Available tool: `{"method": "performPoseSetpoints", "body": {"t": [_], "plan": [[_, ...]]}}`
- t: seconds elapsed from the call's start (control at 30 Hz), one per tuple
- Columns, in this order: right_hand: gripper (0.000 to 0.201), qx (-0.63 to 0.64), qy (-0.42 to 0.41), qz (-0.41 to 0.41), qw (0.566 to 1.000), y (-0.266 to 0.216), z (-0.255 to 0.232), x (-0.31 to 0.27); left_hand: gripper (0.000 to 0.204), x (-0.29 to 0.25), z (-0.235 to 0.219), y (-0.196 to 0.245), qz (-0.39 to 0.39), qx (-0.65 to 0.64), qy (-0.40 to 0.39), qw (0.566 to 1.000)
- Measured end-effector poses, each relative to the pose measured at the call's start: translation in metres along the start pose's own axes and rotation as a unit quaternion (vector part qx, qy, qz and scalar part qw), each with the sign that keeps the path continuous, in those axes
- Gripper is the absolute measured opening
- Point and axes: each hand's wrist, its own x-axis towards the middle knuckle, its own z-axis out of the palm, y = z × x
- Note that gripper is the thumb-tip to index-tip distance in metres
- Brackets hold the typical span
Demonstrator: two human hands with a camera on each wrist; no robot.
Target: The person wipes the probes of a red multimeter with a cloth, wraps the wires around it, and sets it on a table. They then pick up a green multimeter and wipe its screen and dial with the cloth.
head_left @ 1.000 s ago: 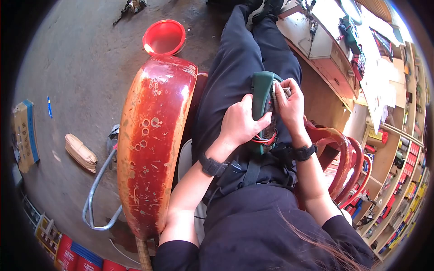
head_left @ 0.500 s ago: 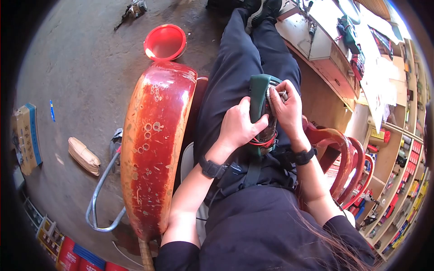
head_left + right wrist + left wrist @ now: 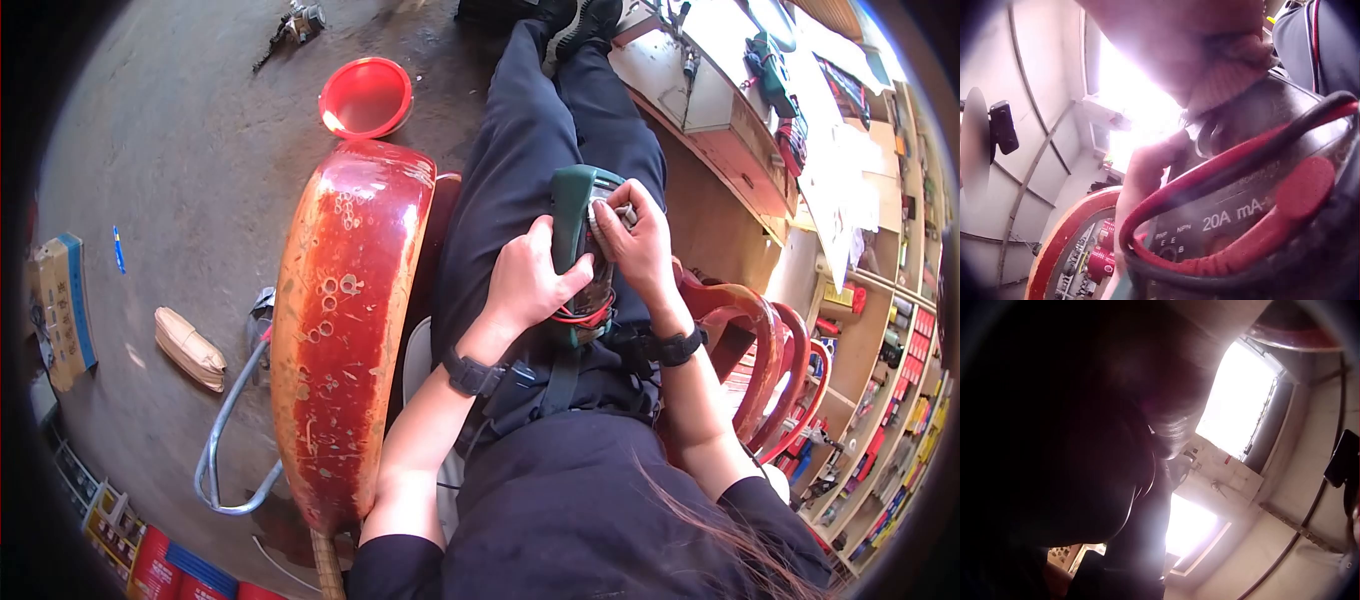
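Observation:
A multimeter in a green case (image 3: 572,215) lies over the person's lap, its dark face marked "20A mA" in the right wrist view. The left hand (image 3: 530,275) grips its left side, thumb over the face. The right hand (image 3: 640,240) pinches a pale, ribbed cloth (image 3: 598,222) against the upper part of the face. Red and black leads (image 3: 582,318) loop across the lower end; the red plug (image 3: 1305,187) shows close up in the right wrist view. In the left wrist view the left hand (image 3: 1172,381) is dark and its fingertips are hidden.
A worn red wooden seat or stool (image 3: 345,330) stands at the left, with a red bucket (image 3: 366,98) beyond it. A paper bundle (image 3: 190,348) and a blue pen (image 3: 119,250) lie on the floor. At the right are a white-topped desk (image 3: 700,90), red curved chair arms (image 3: 765,340) and stocked shelves (image 3: 880,400).
The right hand and cloth have moved slightly left and down on the multimeter's face. The left hand keeps its grip. The head view has shifted a little.

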Motion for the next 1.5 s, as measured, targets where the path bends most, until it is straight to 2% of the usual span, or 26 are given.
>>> {"method": "performPoseSetpoints", "body": {"t": [0.03, 0.1, 0.17, 0.2, 0.33, 0.4, 0.5, 0.77, 1.13, 1.5], "plan": [[0.024, 0.017, -0.015, 0.020, 1.000, -0.003, 0.000, 0.000, 0.041, 0.000, 0.000, 0.001, 0.001, 0.001, -0.001, 1.000], [0.024, -0.023, -0.011, -0.003, 1.000, 0.007, -0.007, 0.002, 0.041, 0.000, 0.000, 0.002, -0.004, 0.013, -0.009, 1.000], [0.025, -0.001, -0.019, 0.062, 0.998, 0.008, -0.012, 0.001, 0.043, 0.001, 0.001, 0.005, -0.007, 0.004, -0.010, 1.000], [0.024, -0.041, -0.004, 0.024, 0.999, 0.016, -0.012, 0.003, 0.045, 0.002, 0.001, 0.006, -0.011, -0.004, -0.011, 1.000], [0.025, -0.026, -0.003, 0.058, 0.998, 0.028, -0.014, 0.002, 0.040, 0.001, 0.000, 0.004, 0.005, 0.014, -0.006, 1.000], [0.025, -0.077, 0.017, -0.022, 0.997, 0.024, -0.010, 0.002, 0.041, 0.001, 0.000, 0.005, -0.010, 0.027, -0.011, 1.000], [0.025, -0.042, 0.018, -0.010, 0.999, 0.021, -0.004, 0.004, 0.041, 0.002, 0.000, 0.002, -0.001, 0.004, 0.000, 1.000], [0.025, -0.053, 0.034, -0.004, 0.998, 0.025, 0.000, 0.005, 0.042, 0.002, 0.001, 0.004, -0.007, 0.009, -0.006, 1.000], [0.024, 0.001, 0.095, -0.002, 0.995, 0.036, 0.013, 0.010, 0.044, 0.001, 0.001, 0.005, -0.009, 0.018, -0.015, 1.000], [0.021, 0.018, 0.090, -0.012, 0.996, 0.044, 0.014, 0.012, 0.047, 0.001, 0.000, 0.006, -0.012, 0.032, -0.024, 0.999]]}}
